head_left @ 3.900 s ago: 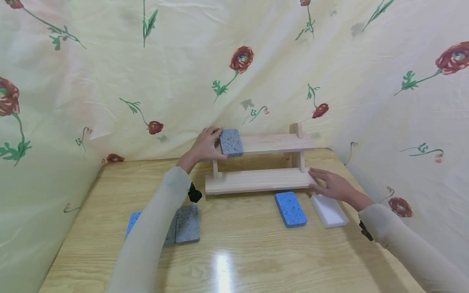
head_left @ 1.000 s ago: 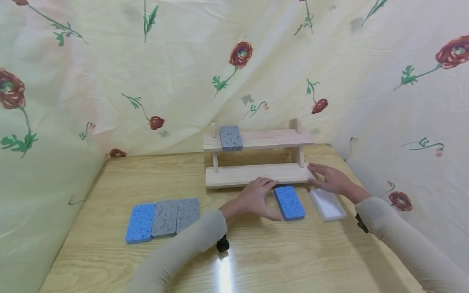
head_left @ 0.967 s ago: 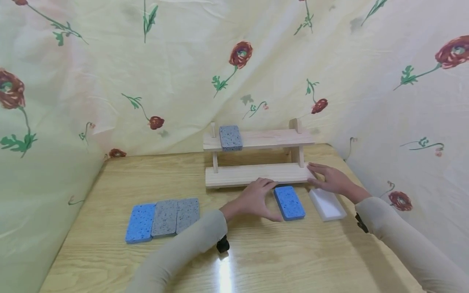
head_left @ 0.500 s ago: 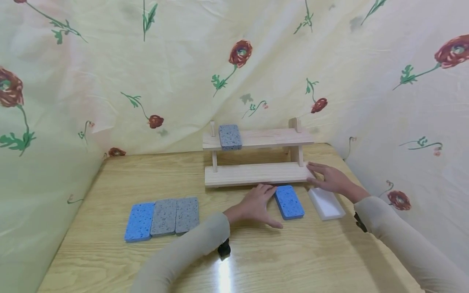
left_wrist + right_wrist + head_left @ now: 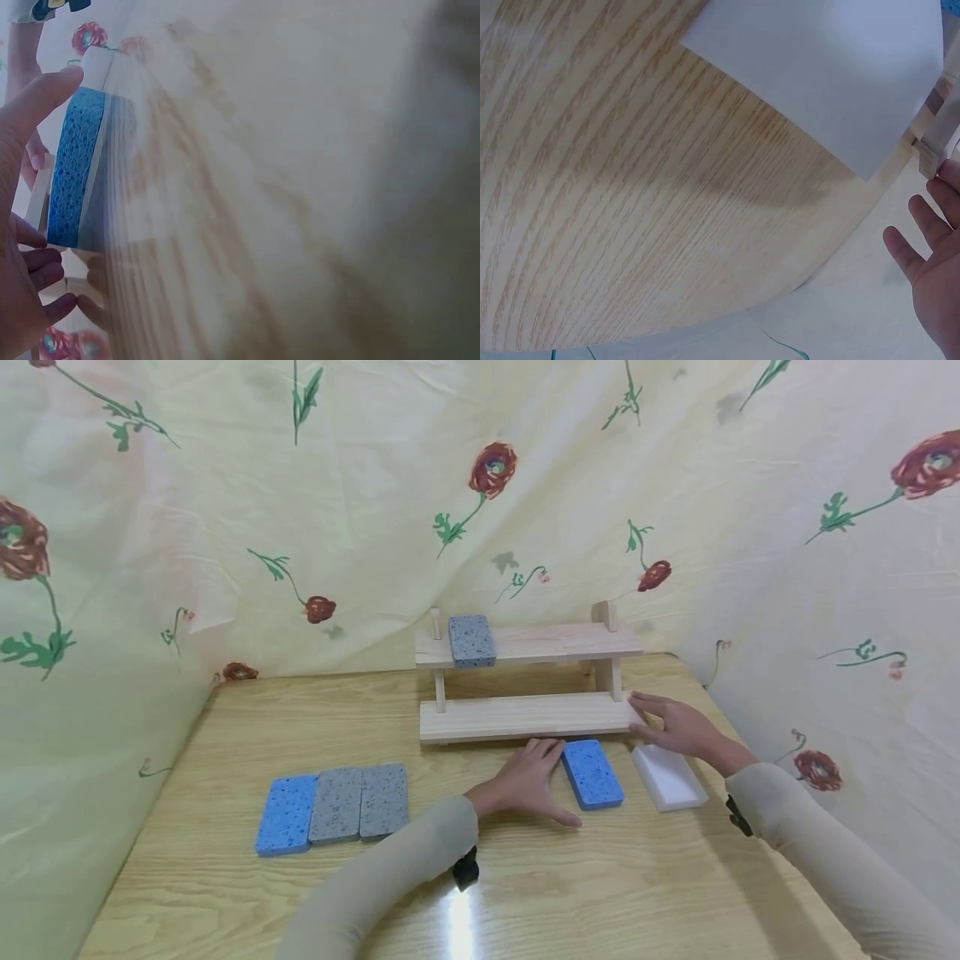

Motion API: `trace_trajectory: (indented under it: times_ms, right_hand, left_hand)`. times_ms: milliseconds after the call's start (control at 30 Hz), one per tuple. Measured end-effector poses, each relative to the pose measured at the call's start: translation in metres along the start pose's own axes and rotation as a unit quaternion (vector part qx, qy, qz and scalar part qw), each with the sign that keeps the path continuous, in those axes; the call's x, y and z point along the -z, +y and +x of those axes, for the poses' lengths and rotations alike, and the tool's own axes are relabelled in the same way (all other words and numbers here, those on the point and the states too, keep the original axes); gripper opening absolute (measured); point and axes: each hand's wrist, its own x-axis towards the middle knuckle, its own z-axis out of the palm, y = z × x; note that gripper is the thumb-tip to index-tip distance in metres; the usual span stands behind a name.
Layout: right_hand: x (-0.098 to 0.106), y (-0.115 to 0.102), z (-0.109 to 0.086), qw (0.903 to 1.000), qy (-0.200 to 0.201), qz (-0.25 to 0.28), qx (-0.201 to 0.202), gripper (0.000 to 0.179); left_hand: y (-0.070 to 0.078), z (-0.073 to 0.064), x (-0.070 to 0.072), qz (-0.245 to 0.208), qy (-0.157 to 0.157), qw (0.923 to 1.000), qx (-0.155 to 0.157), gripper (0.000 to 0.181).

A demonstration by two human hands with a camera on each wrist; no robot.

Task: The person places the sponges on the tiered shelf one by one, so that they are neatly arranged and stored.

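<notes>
My left hand (image 5: pixel 517 785) is spread at the left side of a speckled blue sponge (image 5: pixel 592 774) lying on the table. Its fingertips are at the sponge's far left corner, and the thumb reaches out by the near edge. In the left wrist view, thumb and fingers stand around the blue sponge (image 5: pixel 75 165) without a grip. My right hand (image 5: pixel 678 727) rests with extended fingers at the right end of the lower board of a two-tier wooden shelf (image 5: pixel 525 717). A speckled grey sponge (image 5: pixel 471 641) lies on the upper board, toward the left.
Just below the right hand lies a white rectangular block (image 5: pixel 669 778). On the left of the table, another blue sponge (image 5: pixel 287 814) and two grey sponges (image 5: pixel 336 804) lie side by side. A flowered cloth (image 5: pixel 360 527) hangs behind the shelf and along both sides.
My left hand has let go of the grey sponge on the upper board and come down to the blue sponge. Lately its thumb has spread wider. The right hand has stayed at the shelf's end.
</notes>
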Motion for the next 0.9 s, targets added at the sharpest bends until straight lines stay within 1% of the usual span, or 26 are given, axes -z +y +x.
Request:
trace_trajectory:
  times_ms: [167,300,533,767,900]
  right_hand:
    - [0.0,0.001,0.0,1.0,-0.001,0.001,-0.003,0.063]
    - [0.0,0.0,0.0,1.0,-0.004,0.002,-0.007,0.064]
    - [0.004,-0.004,-0.001,0.9999,-0.006,0.006,-0.01,0.064]
    - [0.003,-0.001,0.0,0.9998,-0.011,0.008,-0.011,0.065]
    - [0.002,0.0,0.0,0.9998,-0.012,0.008,-0.013,0.065]
  left_hand:
    - [0.002,0.005,0.001,0.001,-0.01,0.9999,0.001,0.129]
    - [0.003,0.011,-0.001,0.0,-0.012,0.9999,0.004,0.127]
    - [0.006,0.015,-0.001,0.003,0.001,1.0,0.006,0.125]
    - [0.011,0.016,-0.001,0.018,0.008,0.9998,-0.008,0.12]
    - [0.014,0.017,-0.002,0.017,0.01,0.9998,-0.01,0.118]
